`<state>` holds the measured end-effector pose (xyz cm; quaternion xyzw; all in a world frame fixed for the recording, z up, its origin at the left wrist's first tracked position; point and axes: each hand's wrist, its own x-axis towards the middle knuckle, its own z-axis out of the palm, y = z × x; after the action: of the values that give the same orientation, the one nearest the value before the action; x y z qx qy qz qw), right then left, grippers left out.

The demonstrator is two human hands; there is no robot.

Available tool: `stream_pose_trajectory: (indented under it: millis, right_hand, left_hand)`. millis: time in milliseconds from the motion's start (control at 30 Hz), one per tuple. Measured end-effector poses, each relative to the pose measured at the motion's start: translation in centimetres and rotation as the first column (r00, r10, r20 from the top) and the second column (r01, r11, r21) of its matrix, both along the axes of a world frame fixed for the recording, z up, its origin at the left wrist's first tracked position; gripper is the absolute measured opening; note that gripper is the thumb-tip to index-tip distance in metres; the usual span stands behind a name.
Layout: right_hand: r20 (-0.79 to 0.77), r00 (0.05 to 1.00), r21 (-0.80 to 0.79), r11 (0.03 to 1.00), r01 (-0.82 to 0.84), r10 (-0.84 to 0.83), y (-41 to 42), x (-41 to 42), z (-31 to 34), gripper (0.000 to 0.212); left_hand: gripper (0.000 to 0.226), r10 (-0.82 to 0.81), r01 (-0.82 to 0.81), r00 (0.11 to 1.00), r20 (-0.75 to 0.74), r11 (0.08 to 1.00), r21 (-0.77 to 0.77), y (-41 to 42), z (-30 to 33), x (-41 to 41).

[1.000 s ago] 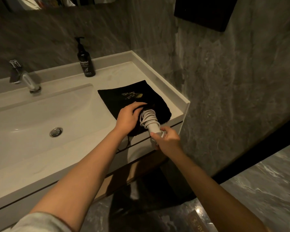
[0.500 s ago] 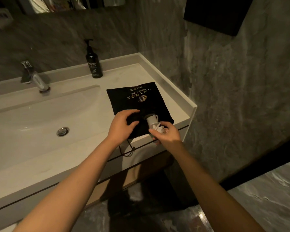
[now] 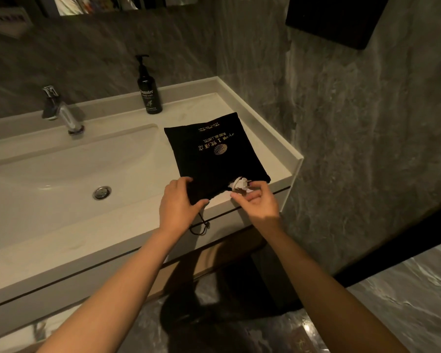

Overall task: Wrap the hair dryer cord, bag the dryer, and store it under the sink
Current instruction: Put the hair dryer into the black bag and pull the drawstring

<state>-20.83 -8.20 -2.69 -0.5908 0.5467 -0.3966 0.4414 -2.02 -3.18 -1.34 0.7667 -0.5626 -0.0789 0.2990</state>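
A black drawstring bag [image 3: 214,154] with gold lettering lies flat on the white counter [image 3: 278,159] right of the basin. The hair dryer is inside it and hidden; only its white plug [image 3: 238,186] sticks out of the bag's mouth at the front edge. My left hand [image 3: 178,202] grips the bag's near left corner at the opening. My right hand [image 3: 257,202] has its fingertips at the plug, thumb and fingers partly apart around it. The bag's black drawstring [image 3: 201,226] hangs over the counter's front edge.
A black pump bottle [image 3: 149,94] stands at the back of the counter. The basin [image 3: 61,174] with drain [image 3: 102,192] and chrome tap [image 3: 64,113] fills the left. Grey stone wall at right. A dark open space shows under the counter [image 3: 214,266].
The white dryer handle with its wound cord has gone into the bag; only the plug shows now. My left hand moved from on top of the bag to its mouth.
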Motion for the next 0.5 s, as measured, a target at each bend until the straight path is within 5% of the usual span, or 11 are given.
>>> stream_pose_trajectory:
  millis: [67,200,367,433,500]
  right_hand:
    - [-0.001,0.998,-0.085,0.994,0.069,-0.069,0.0,-1.6,-0.6,0.038]
    - [-0.113,0.977,-0.138,0.977,0.164,-0.180,-2.2,-2.5,-0.3,0.046]
    - [-0.244,0.947,-0.093,0.977,0.193,-0.210,-4.6,-1.0,-0.2,0.023]
    - [-0.245,0.947,-0.102,0.977,0.188,-0.208,-4.2,-0.4,-0.2,0.020]
    - [-0.180,0.967,-0.065,0.983,0.173,-0.182,-3.6,0.3,-0.2,0.019]
  left_hand:
    - [0.065,0.110,-0.113,0.993,0.037,0.991,0.071,0.4,-0.2,0.1]
    - [0.037,0.131,-0.135,0.991,0.039,0.978,0.162,0.2,-0.4,-0.1]
    - [0.016,0.040,-0.010,0.971,-0.236,0.991,0.130,0.0,0.3,-1.3]
    - [0.014,0.013,0.048,0.854,-0.519,0.994,0.103,-0.2,0.7,-1.8]
    - [0.017,0.016,0.070,0.551,-0.834,0.995,0.066,-0.6,0.9,-2.6]
